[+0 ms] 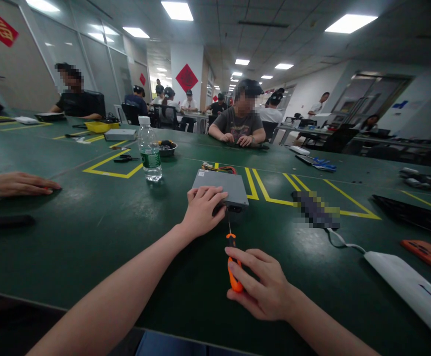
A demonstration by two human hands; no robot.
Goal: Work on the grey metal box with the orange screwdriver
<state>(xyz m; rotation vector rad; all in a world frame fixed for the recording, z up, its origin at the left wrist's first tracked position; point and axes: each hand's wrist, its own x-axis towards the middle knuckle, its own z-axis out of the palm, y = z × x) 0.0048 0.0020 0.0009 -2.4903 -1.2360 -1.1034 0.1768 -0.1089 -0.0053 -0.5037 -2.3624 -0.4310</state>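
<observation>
A flat grey metal box [226, 187] lies on the green table [100, 222] in front of me, with coloured wires at its far edge. My left hand [201, 210] rests on its near left corner, fingers curled over the top. My right hand [260, 288] is closed around an orange-handled screwdriver [232, 262]. The screwdriver's thin shaft points away from me to the near side of the box.
A water bottle [150, 150] stands left of the box, a small bowl [167, 147] behind it. Another person's hand [15, 185] lies flat at the far left. A white device with a cable [404, 284] and an orange item [428, 254] lie right. People sit across the table.
</observation>
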